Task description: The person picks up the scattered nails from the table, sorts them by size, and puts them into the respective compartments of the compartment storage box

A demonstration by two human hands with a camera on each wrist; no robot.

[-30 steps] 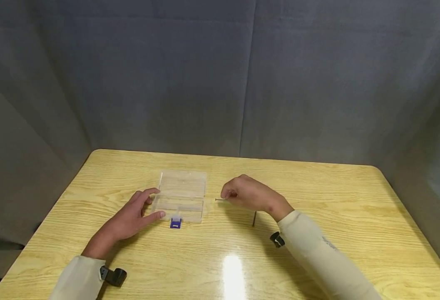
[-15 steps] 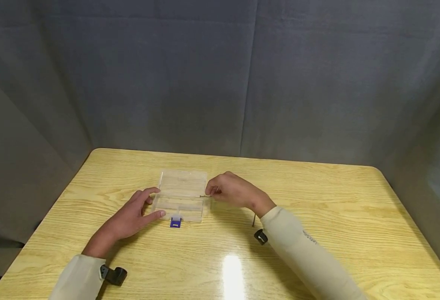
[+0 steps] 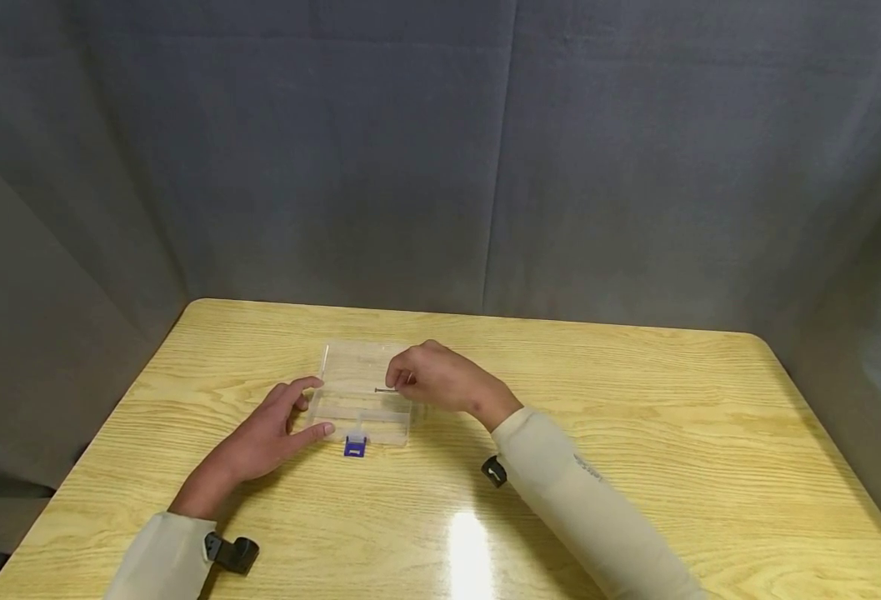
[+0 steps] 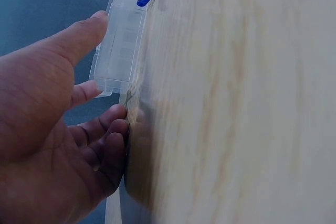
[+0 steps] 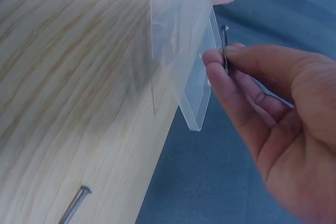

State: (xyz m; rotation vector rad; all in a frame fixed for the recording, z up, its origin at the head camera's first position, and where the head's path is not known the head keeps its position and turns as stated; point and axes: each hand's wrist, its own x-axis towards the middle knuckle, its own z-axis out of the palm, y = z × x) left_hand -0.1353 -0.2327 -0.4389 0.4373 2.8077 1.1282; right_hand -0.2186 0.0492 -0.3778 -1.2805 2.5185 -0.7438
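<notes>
A clear plastic compartment box [image 3: 335, 412] with a blue latch [image 3: 355, 446] lies with its lid raised back on the table. At its left end my left hand [image 3: 263, 433] rests thumb and index finger on the edges; in the left wrist view the other fingers [image 4: 113, 145] curl loosely by the tabletop. My right hand [image 3: 440, 377] pinches a metal nail [image 3: 384, 390] between thumb and fingertips, above the box's right half. The nail's flat head [image 5: 225, 27] points away from the fingers. Another nail [image 5: 76, 204] lies on the table, hidden in the head view.
The wooden table [image 3: 635, 392] ends at a grey curtain [image 3: 335, 167] behind and at the sides. Black camera mounts [image 3: 233, 552] sit on both wrists. A bright glare spot [image 3: 470, 550] shows near the front.
My right hand has moved left with the nail, from the table beside the box to over it. The left hand has stayed at the box's left end. The sleeve now covers the other nail.
</notes>
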